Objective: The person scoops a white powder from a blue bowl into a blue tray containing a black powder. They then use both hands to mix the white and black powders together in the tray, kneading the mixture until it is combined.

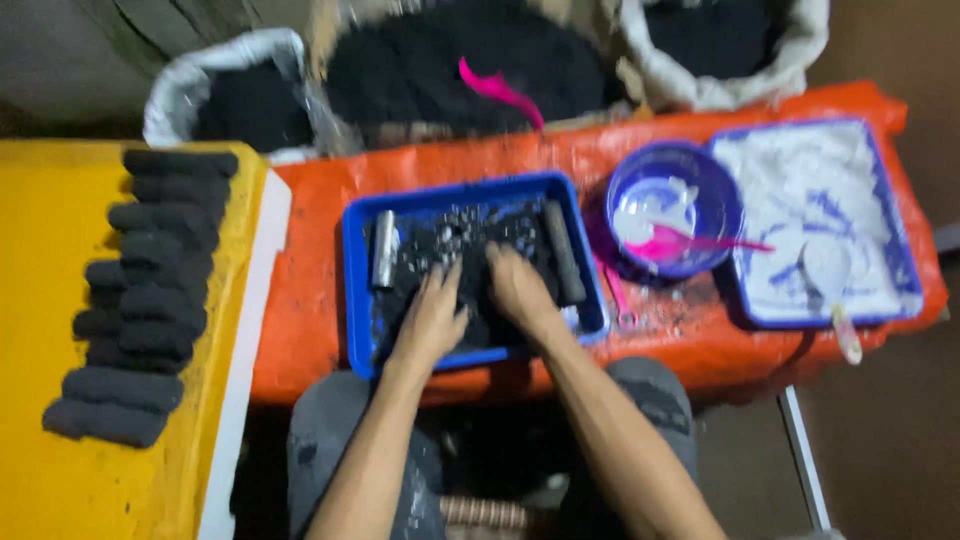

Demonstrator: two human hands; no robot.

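Both hands, left hand [432, 318] and right hand [517, 285], press flat into the black charcoal mix [470, 250] in the blue tray [360, 300]; fingers spread, gripping nothing. Best knead evenly, clear of the metal tube [384, 249].

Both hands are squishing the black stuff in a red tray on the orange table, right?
Not quite: the tray is blue, not red. The head view shows the left hand and right hand pressed into the black stuff in that blue tray, which sits on the orange table.
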